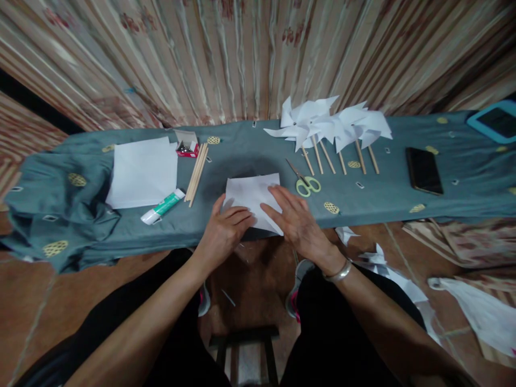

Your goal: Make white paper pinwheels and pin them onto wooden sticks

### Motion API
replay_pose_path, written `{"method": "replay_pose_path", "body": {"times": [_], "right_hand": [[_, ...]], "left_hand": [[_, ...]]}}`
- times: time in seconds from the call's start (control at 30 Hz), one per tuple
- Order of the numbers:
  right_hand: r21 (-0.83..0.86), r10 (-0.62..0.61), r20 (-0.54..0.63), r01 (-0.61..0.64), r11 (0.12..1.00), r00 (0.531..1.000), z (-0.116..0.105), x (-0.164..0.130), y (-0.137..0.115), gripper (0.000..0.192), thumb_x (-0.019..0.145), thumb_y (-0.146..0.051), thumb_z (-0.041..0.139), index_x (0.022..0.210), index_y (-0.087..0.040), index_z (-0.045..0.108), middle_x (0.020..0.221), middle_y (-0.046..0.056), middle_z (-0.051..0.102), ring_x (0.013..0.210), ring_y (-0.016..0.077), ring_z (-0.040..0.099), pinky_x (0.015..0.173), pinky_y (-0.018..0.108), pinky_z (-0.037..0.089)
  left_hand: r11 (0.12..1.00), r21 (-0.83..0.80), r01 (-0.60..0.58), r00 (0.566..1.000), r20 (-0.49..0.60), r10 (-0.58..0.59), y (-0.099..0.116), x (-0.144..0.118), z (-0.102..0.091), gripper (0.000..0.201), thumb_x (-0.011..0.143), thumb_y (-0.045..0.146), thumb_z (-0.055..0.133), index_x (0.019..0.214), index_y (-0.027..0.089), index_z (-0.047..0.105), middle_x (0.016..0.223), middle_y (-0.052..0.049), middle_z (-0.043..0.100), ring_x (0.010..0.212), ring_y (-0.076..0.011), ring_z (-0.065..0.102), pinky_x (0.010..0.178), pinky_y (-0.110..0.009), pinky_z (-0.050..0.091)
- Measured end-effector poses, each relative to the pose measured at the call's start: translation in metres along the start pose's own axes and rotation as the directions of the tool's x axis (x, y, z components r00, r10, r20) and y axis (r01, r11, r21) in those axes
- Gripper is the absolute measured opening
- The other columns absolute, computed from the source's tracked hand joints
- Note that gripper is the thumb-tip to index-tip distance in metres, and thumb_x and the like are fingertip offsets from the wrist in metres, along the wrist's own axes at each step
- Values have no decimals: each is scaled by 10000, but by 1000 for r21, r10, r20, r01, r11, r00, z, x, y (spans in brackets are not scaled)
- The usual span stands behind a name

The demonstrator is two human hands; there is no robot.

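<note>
Both hands rest flat on a folded white paper sheet point(253, 194) lying at the near edge of the counter point(250, 148), which is covered by a grey-green cloth. The left hand point(224, 230) presses the sheet's lower left portion with fingers extended; its grip is released, palm down. The right hand point(297, 219) lies across the sheet's right side, fingers spread and pointing left; its grip is likewise released, with nothing clasped. A metal bangle point(339, 273) sits on the right wrist. Just right of the sheet lie green-handled scissors point(305, 183). To the left are a bundle of wooden sticks point(197, 173), a glue tube point(163, 206), a stack of white paper point(142, 171) and a small red box point(187, 146). Finished paper pinwheels point(328, 129) on sticks lie at the far right, near a black phone point(423, 170).
</note>
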State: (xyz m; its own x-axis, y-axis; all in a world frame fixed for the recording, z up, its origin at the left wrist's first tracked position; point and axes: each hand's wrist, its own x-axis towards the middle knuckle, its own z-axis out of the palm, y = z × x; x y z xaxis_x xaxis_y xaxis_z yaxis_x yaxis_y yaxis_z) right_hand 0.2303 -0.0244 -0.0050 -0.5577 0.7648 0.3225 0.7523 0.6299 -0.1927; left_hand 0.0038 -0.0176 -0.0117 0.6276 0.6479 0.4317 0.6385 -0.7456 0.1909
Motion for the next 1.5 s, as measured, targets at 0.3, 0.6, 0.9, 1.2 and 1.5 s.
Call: {"method": "replay_pose_path", "body": {"times": [0.3,0.6,0.9,1.2,1.5], "right_hand": [[-1,-2,20,2,1000,1000,-1,-5,13,275,975,-211,446,1182,-238,625,1503,105,457,1453,282,311,1114,551,331],[261,84,6,-82,962,996,1,-6,9,225,980,-260,461,1029,-213,676,1218,97,690,1174,239,611,1009,472,461],[489,201,60,-204,848,978,12,11,16,216,908,-344,604,1086,-246,675,1153,57,710,1094,220,640,962,422,494],[537,172,78,-186,823,982,15,13,20,184,932,-334,567,936,-235,722,988,39,746,953,203,661,882,381,513],[470,354,142,-377,798,925,19,29,10,184,908,-327,565,866,-206,696,823,19,711,774,182,654,715,284,449]], "left_hand": [[995,-41,88,996,-9,-89,-11,-14,-5,242,950,178,495,1020,233,719,1071,-49,754,1084,-224,670,1134,-614,269],[983,-41,178,984,33,-177,-14,-29,-10,238,960,221,488,1030,223,716,1012,-54,763,984,-208,691,1072,-522,372],[955,-122,271,962,56,-265,-17,-29,-15,263,981,281,457,987,181,700,911,-54,753,850,-203,664,805,-368,472],[952,-93,291,956,61,-286,-17,-36,-19,296,989,296,432,947,184,703,868,-52,740,830,-201,628,766,-356,437],[850,-118,514,855,146,-497,-22,-37,-20,284,949,308,484,985,163,726,816,-77,719,786,-228,636,746,-361,461]]}}
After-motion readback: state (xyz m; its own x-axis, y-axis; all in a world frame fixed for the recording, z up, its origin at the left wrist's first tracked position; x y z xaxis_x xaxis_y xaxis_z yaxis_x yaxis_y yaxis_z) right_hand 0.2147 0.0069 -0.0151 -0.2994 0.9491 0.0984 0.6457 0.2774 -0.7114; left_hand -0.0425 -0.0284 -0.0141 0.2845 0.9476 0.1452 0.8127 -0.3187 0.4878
